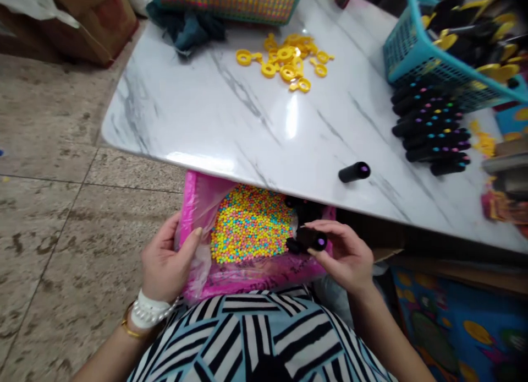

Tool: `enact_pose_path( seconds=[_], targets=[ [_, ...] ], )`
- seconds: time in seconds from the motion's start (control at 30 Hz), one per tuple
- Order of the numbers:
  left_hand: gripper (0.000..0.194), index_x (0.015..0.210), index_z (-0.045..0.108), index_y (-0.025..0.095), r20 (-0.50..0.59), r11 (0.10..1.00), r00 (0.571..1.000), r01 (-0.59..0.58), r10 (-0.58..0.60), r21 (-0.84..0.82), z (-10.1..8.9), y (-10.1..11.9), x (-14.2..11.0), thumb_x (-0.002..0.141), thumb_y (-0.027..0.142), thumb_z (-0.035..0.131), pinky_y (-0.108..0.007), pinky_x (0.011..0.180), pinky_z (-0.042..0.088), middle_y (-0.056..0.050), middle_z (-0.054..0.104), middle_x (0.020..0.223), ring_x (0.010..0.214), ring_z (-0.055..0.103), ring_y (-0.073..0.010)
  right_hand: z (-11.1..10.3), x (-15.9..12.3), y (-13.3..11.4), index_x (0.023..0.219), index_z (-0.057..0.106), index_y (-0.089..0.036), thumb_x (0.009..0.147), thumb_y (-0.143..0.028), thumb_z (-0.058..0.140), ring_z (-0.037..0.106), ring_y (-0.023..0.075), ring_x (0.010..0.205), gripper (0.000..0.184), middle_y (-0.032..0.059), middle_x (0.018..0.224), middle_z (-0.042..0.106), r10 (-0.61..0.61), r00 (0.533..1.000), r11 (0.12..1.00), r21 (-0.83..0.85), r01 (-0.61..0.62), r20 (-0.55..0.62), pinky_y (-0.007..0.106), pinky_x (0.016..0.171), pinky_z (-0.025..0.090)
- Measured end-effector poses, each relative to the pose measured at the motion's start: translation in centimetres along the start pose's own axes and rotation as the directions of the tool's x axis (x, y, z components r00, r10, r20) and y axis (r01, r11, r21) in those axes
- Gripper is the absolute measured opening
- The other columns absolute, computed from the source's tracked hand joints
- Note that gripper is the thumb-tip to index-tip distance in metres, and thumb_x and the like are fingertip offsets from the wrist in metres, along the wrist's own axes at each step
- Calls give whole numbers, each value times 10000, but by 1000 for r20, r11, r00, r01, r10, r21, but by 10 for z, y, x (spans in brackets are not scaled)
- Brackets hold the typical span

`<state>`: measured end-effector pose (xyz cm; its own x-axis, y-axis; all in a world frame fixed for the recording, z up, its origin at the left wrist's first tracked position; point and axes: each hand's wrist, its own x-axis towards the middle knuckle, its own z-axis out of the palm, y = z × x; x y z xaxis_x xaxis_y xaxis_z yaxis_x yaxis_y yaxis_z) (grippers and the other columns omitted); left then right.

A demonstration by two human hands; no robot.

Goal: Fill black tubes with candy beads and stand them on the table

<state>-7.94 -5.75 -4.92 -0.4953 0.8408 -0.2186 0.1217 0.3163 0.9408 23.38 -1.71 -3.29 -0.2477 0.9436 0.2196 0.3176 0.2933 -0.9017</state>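
On my lap, partly under the table edge, rests a pink tray [190, 203] lined with clear plastic. Many small candy-coloured beads [251, 228] in yellow, pink and blue lie in it. My left hand [169, 258] grips the tray's left rim, thumb inside. At the tray's right side, my right hand [344, 252] holds a short black tube [311, 238] with a purple dot at its end between thumb and fingers. More black pieces sit beside and behind that tube, partly hidden. A similar black cylinder [353, 172] lies alone on the table above my right hand.
The marble-patterned table [177, 112] carries a pile of yellow ring pieces [289, 60], a dark cloth [190, 32] and a woven basket [231, 2]. At right are stacked black tubes [433, 129] and a blue basket [433, 68] of black and yellow parts. A cardboard box [91, 24] stands left.
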Motion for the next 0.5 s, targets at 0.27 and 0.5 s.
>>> enact_pose_path(
  seconds=[0.27,0.5],
  targets=[
    [534,1189,689,235,-9,998,999,46,-46,-33,-1,-2,1,724,476,792,-353,797,633,-39,767,1084,861,719,-233,-77,53,25,998,705,-192,750,-402,782,631,182,793,334,22,881,676,-105,814,795,-539,-277,-572,367,794,548],
    [489,1200,678,238,0,1000,1000,5,-5,-11,1,2,-2,764,440,766,-360,862,612,-50,756,1110,892,715,-227,-58,37,12,1122,690,-193,850,-313,707,610,179,736,298,33,871,671,-322,760,743,-648,-167,-565,337,731,521]
  ],
)
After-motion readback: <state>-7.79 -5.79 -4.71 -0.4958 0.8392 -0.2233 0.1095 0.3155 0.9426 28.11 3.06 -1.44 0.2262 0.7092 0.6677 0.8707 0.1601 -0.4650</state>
